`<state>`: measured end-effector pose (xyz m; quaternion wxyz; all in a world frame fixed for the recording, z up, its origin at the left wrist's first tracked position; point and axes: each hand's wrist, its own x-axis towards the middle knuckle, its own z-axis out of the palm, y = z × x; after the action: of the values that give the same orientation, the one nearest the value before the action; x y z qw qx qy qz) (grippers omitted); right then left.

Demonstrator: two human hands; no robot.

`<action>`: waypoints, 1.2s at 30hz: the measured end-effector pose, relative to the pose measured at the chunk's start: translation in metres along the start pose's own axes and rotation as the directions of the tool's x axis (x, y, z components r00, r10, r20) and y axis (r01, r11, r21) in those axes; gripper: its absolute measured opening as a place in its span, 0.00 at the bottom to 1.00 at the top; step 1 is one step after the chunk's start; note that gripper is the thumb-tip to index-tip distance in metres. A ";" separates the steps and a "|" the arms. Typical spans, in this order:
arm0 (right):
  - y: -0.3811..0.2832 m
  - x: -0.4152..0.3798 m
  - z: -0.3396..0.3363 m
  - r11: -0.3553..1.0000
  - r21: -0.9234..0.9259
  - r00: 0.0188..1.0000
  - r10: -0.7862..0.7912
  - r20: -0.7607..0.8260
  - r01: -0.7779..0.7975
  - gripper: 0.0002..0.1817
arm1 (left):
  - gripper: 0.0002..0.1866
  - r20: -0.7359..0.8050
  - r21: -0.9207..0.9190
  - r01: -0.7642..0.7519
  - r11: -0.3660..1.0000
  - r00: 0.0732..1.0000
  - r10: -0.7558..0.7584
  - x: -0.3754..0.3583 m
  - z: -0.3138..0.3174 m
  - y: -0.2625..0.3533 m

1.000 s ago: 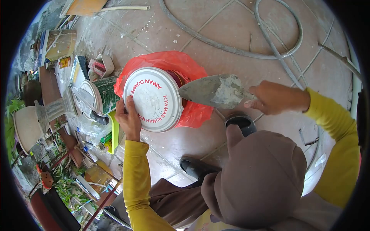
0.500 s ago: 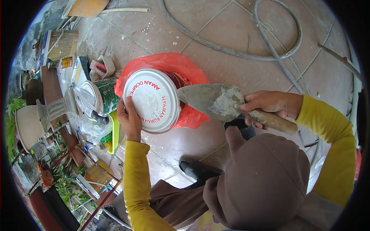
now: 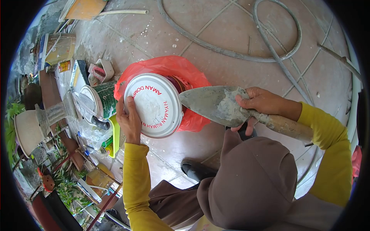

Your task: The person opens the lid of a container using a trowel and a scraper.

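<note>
My left hand (image 3: pixel 130 119) grips the left edge of a paint bucket (image 3: pixel 153 104), thumb on its white lid with red lettering. A red plastic bag (image 3: pixel 165 63) is bunched around the bucket. In my right hand (image 3: pixel 266 104) is a pointed trowel (image 3: pixel 210 103), held where the blade meets the neck, thumb on the blade's heel. Grey-white dried material coats part of the blade, and its wooden handle (image 3: pixel 293 129) extends back under my wrist. The blade's tip is right at the lid's right rim.
Left of the bucket stand a green tub (image 3: pixel 106 94) with a knife-like tool (image 3: pixel 86 104) on its lid, a clear plastic bag (image 3: pixel 92 131) and a yellow-green container (image 3: pixel 115 134). A grey hose (image 3: pixel 219 48) loops over the tiled floor (image 3: pixel 216 23). A dark shoe (image 3: pixel 196 169) shows below.
My right hand has shifted its grip forward on the trowel, thumb now on the blade, and the handle points further back to the right. My left hand stays on the bucket.
</note>
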<state>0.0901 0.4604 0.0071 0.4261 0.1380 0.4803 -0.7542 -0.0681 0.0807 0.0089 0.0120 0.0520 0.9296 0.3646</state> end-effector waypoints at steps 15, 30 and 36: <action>-0.005 0.038 -0.039 0.968 -0.170 0.979 -0.167 0.113 0.184 0.21 | 0.21 -0.023 0.033 -0.051 0.998 0.998 0.052 0.000 0.001 -0.002; 0.022 0.057 -0.044 0.965 -0.205 0.986 -0.160 0.045 0.166 0.17 | 0.18 -0.013 0.045 -0.073 0.996 0.997 0.073 0.002 0.003 0.000; 0.006 0.038 -0.027 0.949 -0.171 0.962 -0.272 -0.014 0.265 0.16 | 0.18 0.002 0.046 -0.079 0.996 0.997 0.079 0.004 0.002 0.001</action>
<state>0.0667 0.4626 -0.0337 0.3205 0.0492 0.5641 -0.7594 -0.0720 0.0838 0.0081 -0.0033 0.0891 0.9349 0.3434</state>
